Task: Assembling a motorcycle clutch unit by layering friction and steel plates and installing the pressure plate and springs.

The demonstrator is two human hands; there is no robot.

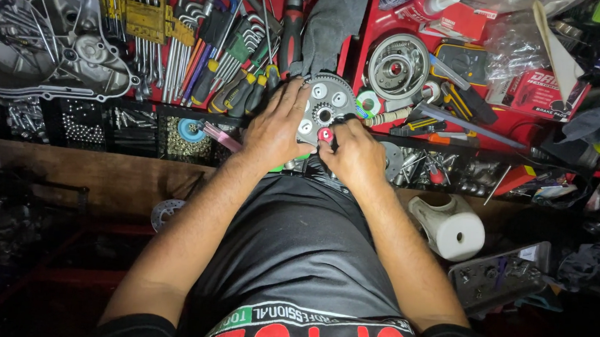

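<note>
A round grey toothed clutch gear [331, 97] with several round holes lies on the front edge of a red tool tray. My left hand [275, 126] lies flat on its left side and holds it down. My right hand [354, 155] pinches a small red round piece [325, 134] at the gear's lower rim, fingertips closed on it. Both forearms reach forward from my lap.
Wrenches and screwdrivers [203, 49] fill the tray's left half; a grey cloth [331, 19] lies behind the gear. A silver engine cover [38, 34] sits far left. A metal ring part [397, 66], pliers, boxes and bags are right. Bins of screws [84, 129] line the front; a white pipe elbow [450, 228] is lower right.
</note>
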